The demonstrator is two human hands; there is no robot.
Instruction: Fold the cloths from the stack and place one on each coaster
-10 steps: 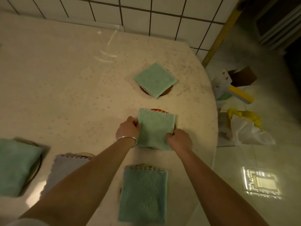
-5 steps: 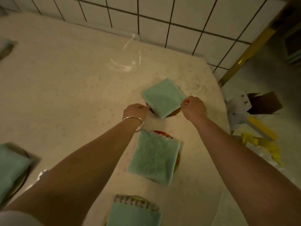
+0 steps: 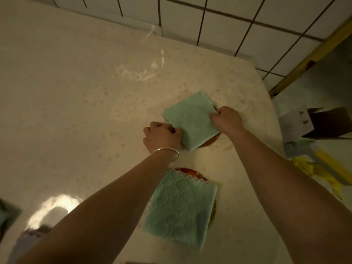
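Pinches the far green cloth (image 3: 192, 119) at two sides: left hand (image 3: 162, 135) on the 8 o'clock edge, right hand (image 3: 226, 119) on the 3 o'clock edge. Curls the fingers in tight on both hands, nipping the cloth edge between thumb and fingers. Cannot tell more about the fingertips, tucked out of sight. Keeps this cloth at about 1 o'clock on the pale table (image 3: 76, 92), right on top of a round brown coaster (image 3: 211, 141) peeking out at 5 o'clock. Lies turned like a diamond, not lined up with the table edge, so is likely held this way for a small twist or slide to cover the coaster neatly. Probably needs two hands to keep the soft folds from flopping open. Closer in, at 6 o'clock, rests a second folded green cloth (image 3: 181, 208) on its own red coaster (image 3: 190, 171), untouched and looking done. Down at 8 o'clock, shows a bit of a grey cloth (image 3: 26, 239), mostly hidden by the left arm. Wears a thin silver bangle (image 3: 167, 150) on the left wrist. Looks close to the end of the job, with just tidying left here.
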